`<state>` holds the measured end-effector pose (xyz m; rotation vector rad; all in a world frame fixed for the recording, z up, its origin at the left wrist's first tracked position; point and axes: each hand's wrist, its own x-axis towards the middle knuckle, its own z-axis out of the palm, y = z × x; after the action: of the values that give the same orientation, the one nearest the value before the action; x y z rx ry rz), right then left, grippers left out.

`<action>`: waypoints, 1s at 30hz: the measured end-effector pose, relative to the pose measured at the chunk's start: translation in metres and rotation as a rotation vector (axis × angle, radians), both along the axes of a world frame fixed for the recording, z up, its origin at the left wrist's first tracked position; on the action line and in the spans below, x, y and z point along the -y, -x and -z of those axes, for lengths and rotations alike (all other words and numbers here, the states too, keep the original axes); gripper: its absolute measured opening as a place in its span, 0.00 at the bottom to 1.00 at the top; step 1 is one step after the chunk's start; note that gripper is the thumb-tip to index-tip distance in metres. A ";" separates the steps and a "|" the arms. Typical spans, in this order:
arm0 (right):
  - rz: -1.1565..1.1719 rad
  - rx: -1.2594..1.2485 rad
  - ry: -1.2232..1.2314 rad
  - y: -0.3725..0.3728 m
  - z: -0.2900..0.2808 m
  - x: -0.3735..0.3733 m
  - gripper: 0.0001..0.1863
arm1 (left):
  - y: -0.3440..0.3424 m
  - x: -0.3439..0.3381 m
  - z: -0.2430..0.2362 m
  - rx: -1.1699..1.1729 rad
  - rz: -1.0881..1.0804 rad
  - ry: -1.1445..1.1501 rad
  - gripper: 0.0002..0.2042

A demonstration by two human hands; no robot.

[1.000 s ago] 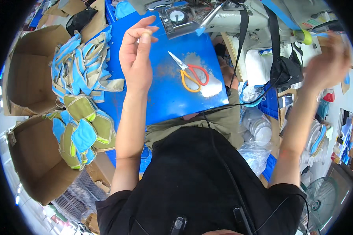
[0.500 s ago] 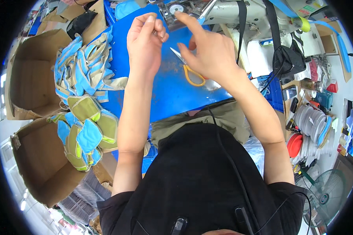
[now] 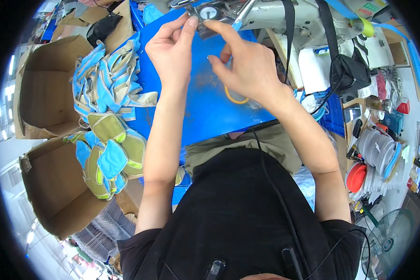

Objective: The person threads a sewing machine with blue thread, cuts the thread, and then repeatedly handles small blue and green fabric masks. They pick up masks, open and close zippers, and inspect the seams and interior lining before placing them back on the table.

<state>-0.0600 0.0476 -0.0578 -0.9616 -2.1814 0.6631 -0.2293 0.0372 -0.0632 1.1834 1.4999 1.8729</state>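
My left hand (image 3: 171, 56) is raised at the upper middle, with thumb and fingertips pinched at the sewing machine's bed, on something I cannot make out. Just right of them, my right hand (image 3: 247, 70) has its index finger stretched to the metal plate with a round silver part (image 3: 208, 13), its thumb held apart. The scissors lie beneath my right hand on the blue tabletop (image 3: 200, 121), with only an orange handle loop (image 3: 236, 100) showing.
Left are two cardboard boxes (image 3: 46, 102), blue-and-beige strips (image 3: 102, 77) and olive-and-blue pads (image 3: 112, 158). Upper right is the white machine arm (image 3: 261, 18) with black straps and a black pouch (image 3: 347, 74). Stacked discs (image 3: 373, 149) and a fan (image 3: 389, 242) are at right.
My right hand has swung in from the far right to the machine bed beside my left hand, covering most of the scissors. My left fingertips have risen slightly toward the plate.
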 end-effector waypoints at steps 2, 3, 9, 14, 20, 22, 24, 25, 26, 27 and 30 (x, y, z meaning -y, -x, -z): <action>-0.011 -0.020 0.006 -0.001 0.001 -0.001 0.34 | 0.007 -0.001 0.003 0.076 0.032 0.011 0.11; -0.016 -0.024 0.023 -0.002 0.001 -0.001 0.34 | 0.007 -0.002 0.004 0.091 0.039 -0.003 0.10; -0.061 -0.125 0.198 0.002 0.001 0.004 0.38 | 0.017 -0.003 0.014 0.269 0.228 -0.053 0.07; 0.006 -0.103 0.099 0.012 -0.002 0.003 0.39 | 0.030 0.010 0.009 0.329 0.543 -0.061 0.06; 0.078 0.020 0.004 0.018 -0.002 -0.004 0.36 | 0.039 0.019 -0.008 -0.035 0.512 -0.062 0.03; 0.099 0.057 -0.031 0.018 -0.001 -0.005 0.35 | 0.042 0.019 -0.015 -0.079 0.545 -0.001 0.03; 0.113 0.078 -0.034 0.017 -0.003 -0.006 0.35 | 0.048 0.017 -0.023 -0.211 0.546 0.061 0.02; 0.119 0.089 -0.036 0.016 -0.003 -0.007 0.35 | 0.054 0.013 -0.019 -0.290 0.498 0.091 0.03; 0.129 0.095 -0.034 0.017 -0.003 -0.006 0.36 | 0.061 0.007 -0.014 -0.371 0.450 0.123 0.03; 0.138 0.100 -0.032 0.018 -0.002 -0.006 0.37 | 0.066 0.006 -0.012 -0.453 0.400 0.155 0.03; 0.130 0.060 -0.074 0.018 0.000 -0.010 0.32 | 0.067 0.009 -0.019 -0.582 0.330 0.173 0.03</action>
<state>-0.0778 0.0578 -0.0576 -1.0862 -2.1577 0.4942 -0.2959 0.0279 -0.0442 1.8580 1.5787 1.2100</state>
